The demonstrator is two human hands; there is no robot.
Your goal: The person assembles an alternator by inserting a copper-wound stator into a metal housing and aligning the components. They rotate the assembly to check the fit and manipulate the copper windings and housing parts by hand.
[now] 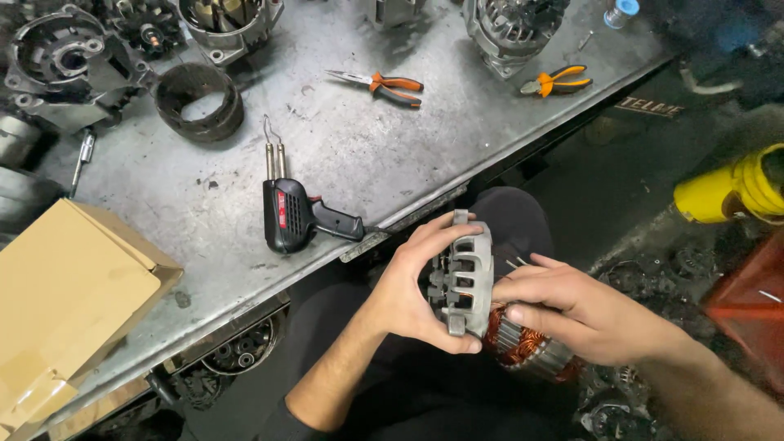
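Our left hand (408, 298) clasps the slotted grey end housing (467, 273) by its rim; our right hand (584, 314) wraps the stator (527, 347), copper windings showing under the fingers. Both parts sit joined above our lap, just off the bench edge. We judge the assembly heavy, rigid cast metal with a dull, grippy surface; the windings and thin wire leads look fragile, so we would hold the outer rim and the laminated steel ring. On the scuffed steel bench (359, 155): black soldering gun (302, 214), orange-handled pliers (384, 86), dark ring (198, 100), cardboard box (69, 294).
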